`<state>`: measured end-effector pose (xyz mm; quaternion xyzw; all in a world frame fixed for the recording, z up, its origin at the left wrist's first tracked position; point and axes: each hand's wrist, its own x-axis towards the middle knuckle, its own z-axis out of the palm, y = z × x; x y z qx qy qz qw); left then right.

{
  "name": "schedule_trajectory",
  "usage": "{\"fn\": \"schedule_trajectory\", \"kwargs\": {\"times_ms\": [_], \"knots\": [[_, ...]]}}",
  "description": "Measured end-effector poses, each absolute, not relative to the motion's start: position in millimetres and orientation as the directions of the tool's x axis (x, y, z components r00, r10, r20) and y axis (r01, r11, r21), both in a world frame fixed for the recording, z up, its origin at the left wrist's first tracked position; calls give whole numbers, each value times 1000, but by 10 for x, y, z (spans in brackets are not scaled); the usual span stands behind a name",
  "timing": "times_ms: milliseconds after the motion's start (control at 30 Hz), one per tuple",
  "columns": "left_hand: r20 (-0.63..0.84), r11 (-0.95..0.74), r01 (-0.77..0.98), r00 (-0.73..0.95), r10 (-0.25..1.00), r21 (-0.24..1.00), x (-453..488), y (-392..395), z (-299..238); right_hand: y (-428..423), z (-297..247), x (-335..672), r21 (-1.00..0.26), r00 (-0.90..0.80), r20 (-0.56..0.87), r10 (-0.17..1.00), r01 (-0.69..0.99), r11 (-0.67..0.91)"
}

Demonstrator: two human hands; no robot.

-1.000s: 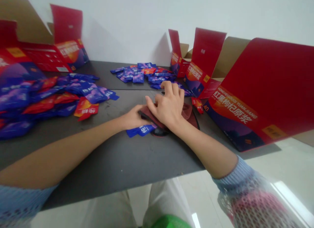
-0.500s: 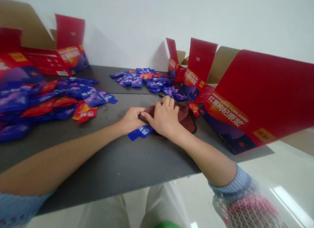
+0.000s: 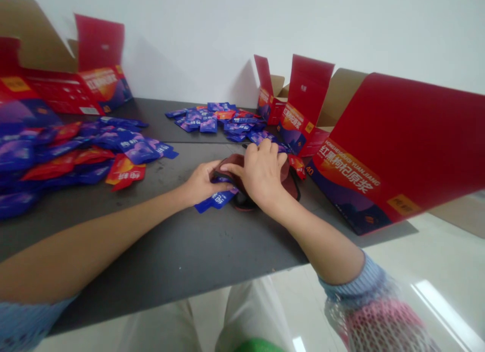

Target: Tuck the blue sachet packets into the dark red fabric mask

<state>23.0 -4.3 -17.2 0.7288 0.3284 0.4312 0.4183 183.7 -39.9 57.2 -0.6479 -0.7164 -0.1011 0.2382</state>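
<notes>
A brown cloth item with black edging (image 3: 290, 186), possibly a small pouch, lies on the dark table between my hands. My left hand (image 3: 199, 184) pinches its left edge between thumb and fingers. Over its middle, my right hand (image 3: 264, 178) bends its fingers around the fabric, the thumb pointing left along the raised edge. A dark opening or fold shows below the right thumb. Under my left fingertips a blue sachet (image 3: 210, 202) with white lettering lies on the table, partly covered by the hand and the cloth.
Blue and red sachets are heaped at the left (image 3: 87, 155), with another pile (image 3: 215, 119) at the back. Open red cartons stand back left (image 3: 102, 87) and right (image 3: 299, 104). One large carton (image 3: 382, 155) leans near the table's right edge. The front table edge (image 3: 182, 300) borders my legs.
The cloth's left edge has been lifted and spread, so a dark gap shows beneath it. My right hand has turned more upright, with its thumb raised. The view has shifted slightly.
</notes>
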Motion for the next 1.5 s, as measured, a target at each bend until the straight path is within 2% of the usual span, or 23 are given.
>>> {"fn": "schedule_trajectory", "kwargs": {"times_ms": [133, 200, 467, 633, 800, 900, 1000, 1133, 1200, 1300, 1500], "knots": [[365, -477, 240, 391, 845, 846, 222, -102, -146, -415, 589, 1831, -190, -156, 248, 956, 960, 206], [366, -480, 261, 386, 847, 838, 217, -122, -149, -428, 600, 1829, -229, -186, 189, 964, 947, 227], [408, -487, 237, 313, 858, 841, 229, -159, -224, -432, 700, 1934, -294, -304, 103, 947, 900, 321], [473, -497, 222, 152, 868, 839, 255, -192, -202, -321, 583, 1992, -414, -274, 141, 951, 857, 308], [456, -473, 214, 123, 881, 855, 253, -155, -183, -187, 494, 2011, -477, -226, 130, 965, 839, 261], [382, -403, 97, 181, 906, 910, 252, -91, -172, -138, 486, 2016, -430, -257, 115, 960, 858, 281], [313, -330, -9, 334, 889, 944, 252, -33, -173, -132, 480, 2002, -353, -328, 132, 936, 866, 353], [347, -413, 4, 534, 771, 911, 229, 34, -213, -121, 437, 1987, -251, -314, 79, 946, 912, 324], [385, -512, 54, 594, 707, 857, 199, 100, -237, -84, 386, 1980, -225, -283, 47, 958, 932, 286], [372, -590, 172, 630, 682, 789, 154, 197, -228, -51, 315, 1949, -238, -230, 56, 972, 942, 236], [256, -580, 455, 593, 763, 676, 200, 128, -93, -128, 317, 1885, -225, -215, 48, 975, 949, 221]]}}
